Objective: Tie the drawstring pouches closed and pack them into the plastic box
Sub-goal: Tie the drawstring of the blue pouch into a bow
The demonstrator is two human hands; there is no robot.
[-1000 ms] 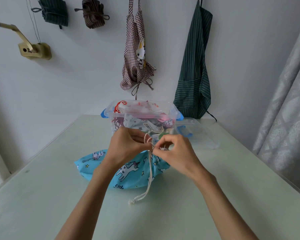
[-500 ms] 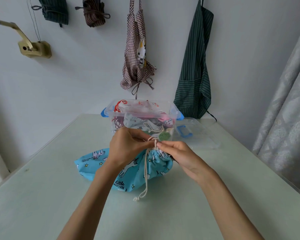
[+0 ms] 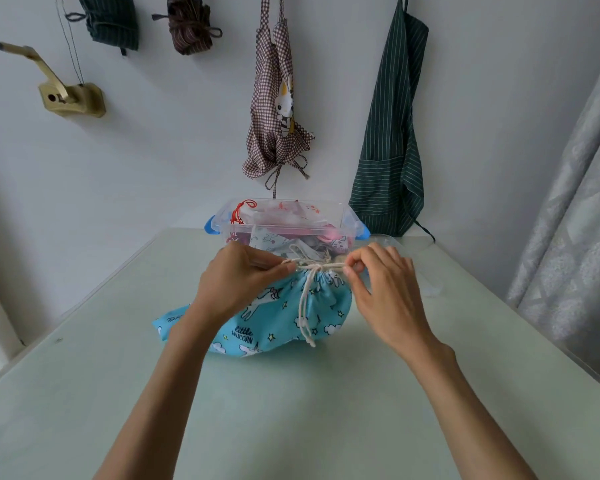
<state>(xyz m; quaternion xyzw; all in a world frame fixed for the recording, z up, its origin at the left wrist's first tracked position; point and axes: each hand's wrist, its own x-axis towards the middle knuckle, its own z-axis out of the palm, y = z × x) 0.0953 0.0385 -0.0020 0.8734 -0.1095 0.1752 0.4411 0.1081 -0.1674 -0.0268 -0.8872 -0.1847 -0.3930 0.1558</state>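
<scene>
While half a second ago the two hands sat close together over the gathered neck, they have now drawn apart sideways, and the white drawstring (image 3: 311,268) runs taut between them. The left hand (image 3: 238,284) pinches one end of the cord in its fingers (image 3: 280,268); the right hand (image 3: 383,282) pinches the other end between thumb and forefinger, its remaining fingers loosely curled. Both, then, are closed on cord rather than held wide.

The blue unicorn pouch (image 3: 274,317) lies on the pale green bench (image 3: 291,410), just in front of the clear plastic box (image 3: 288,225), its mouth bunched tight where the cord crosses. Two loose tails hang down the front of the fabric — shorter-looking than a second ago, when one trailed onto the bench.

My reading is that a knot is being cinched down; this pouch is nearly tied, though not yet packed. The box already holds several patterned pouches, and its clear lid (image 3: 416,268) lies to the right, partly behind the right hand. What remains for this pouch is likely a lift into the box — room there looks tight, so it may need pressing down.
</scene>
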